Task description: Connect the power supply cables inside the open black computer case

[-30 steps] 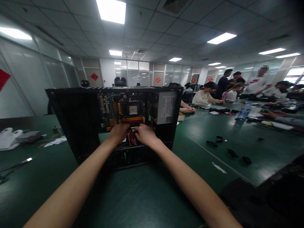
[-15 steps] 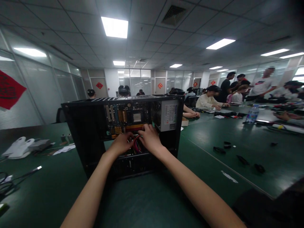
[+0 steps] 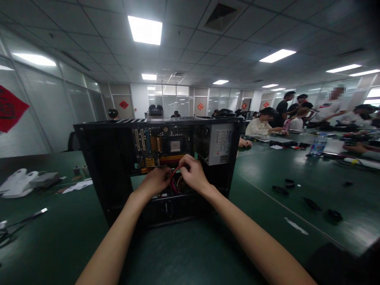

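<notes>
The room has a tiled ceiling with rectangular light panels (image 3: 145,29) and glazed partitions along the left side and rear of the frame. A red diamond-shaped sign (image 3: 12,107) hangs at the left edge. A green table (image 3: 184,249) extends across the lower half of the frame and recedes to the right.

A black computer case (image 3: 124,158) stands on the table at the centre of the frame, its open side facing the camera. A motherboard (image 3: 158,144) is visible in its upper middle section. A power supply (image 3: 219,144) occupies the upper right section, with a fan (image 3: 203,140) at its left. A cable bundle (image 3: 173,185) of coloured wires lies inside the case, below the motherboard and between the two hands.

The right hand (image 3: 194,172) is closed in a pinch, thumb and fingers gripping a red strand of the cable bundle. The left hand (image 3: 156,181) is partly closed beside the bundle, fingers curled inward; whether it grips a wire cannot be determined.

At the left of the frame, a white plastic bag (image 3: 19,183) lies beside a grey box (image 3: 45,180). At the right are a clear bottle (image 3: 318,145), several small black parts (image 3: 311,204) and a white strip (image 3: 296,226). A co-worker in a pale long-sleeved top (image 3: 255,127) sits at the table, right of centre.
</notes>
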